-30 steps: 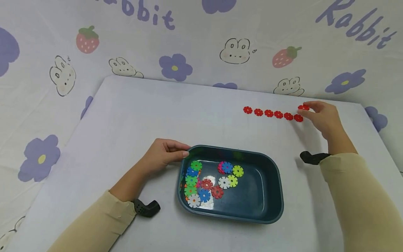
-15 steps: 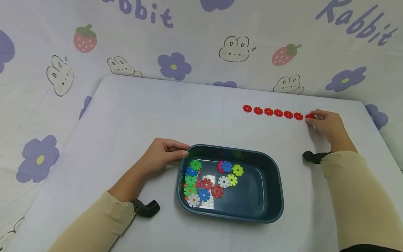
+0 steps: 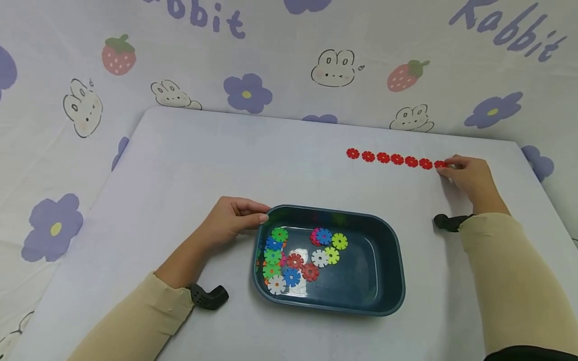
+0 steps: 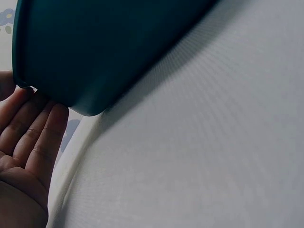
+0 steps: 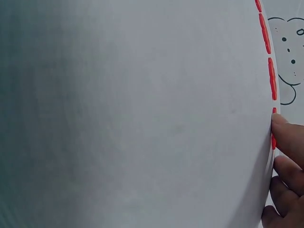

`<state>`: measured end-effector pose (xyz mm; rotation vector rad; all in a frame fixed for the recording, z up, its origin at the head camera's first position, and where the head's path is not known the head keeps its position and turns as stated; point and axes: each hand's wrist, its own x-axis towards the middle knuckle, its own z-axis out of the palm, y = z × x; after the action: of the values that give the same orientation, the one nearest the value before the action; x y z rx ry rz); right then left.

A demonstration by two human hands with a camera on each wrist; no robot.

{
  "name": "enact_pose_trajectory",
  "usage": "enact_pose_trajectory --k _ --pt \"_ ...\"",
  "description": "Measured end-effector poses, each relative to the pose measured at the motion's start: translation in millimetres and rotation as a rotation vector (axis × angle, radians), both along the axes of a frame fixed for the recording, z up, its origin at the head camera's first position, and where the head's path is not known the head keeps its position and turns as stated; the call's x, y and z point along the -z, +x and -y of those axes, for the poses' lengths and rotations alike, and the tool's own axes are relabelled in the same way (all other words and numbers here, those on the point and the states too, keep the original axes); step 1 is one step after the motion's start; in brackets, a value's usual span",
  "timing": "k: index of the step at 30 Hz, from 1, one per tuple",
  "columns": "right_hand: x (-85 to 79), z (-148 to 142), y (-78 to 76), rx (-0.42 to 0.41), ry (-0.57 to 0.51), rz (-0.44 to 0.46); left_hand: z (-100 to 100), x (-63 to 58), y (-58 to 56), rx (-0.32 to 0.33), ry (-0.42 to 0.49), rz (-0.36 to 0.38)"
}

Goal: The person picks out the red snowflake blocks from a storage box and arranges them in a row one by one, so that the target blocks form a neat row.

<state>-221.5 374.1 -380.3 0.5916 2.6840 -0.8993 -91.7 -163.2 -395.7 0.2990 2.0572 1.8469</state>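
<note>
A: Where is the right hand?

B: At the far right of the table — the right hand (image 3: 471, 183) pinches the last red disc (image 3: 440, 164) between thumb and forefinger, the tips nearly together at its right edge. In the right wrist view the thumb covers part of it, and the other fingers are bent below.

A: And that disc sits where?

B: On the white table (image 3: 189, 155), near its back edge, at the right end of a row of red discs (image 3: 383, 158). Counting the pinched one, there are seven in a slightly slanting line, each just beside the next.

A: What about the left?

B: The left hand (image 3: 232, 219) holds the dark teal tray (image 3: 356, 276) by its far left corner. The thumb is at the rim; the fingers reach, fairly straight, against the outer wall — the gap is only as wide as the tray's edge.

A: Anything in the tray?

B: Notched discs, mostly in its left half: green, blue, white, yellow, pink, orange and a duller red. Some overlap, so I can't count them all.

A: And behind the table?

B: A cloth (image 3: 280, 45) printed with rabbits, strawberries and purple flowers.
</note>
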Motion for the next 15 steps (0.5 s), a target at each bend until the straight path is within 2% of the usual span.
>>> enact_pose_trajectory --k 15 --pt "-3.8 5.9 0.6 -0.006 0.054 0.021 0.4 0.1 0.0 -0.004 0.008 -0.003"
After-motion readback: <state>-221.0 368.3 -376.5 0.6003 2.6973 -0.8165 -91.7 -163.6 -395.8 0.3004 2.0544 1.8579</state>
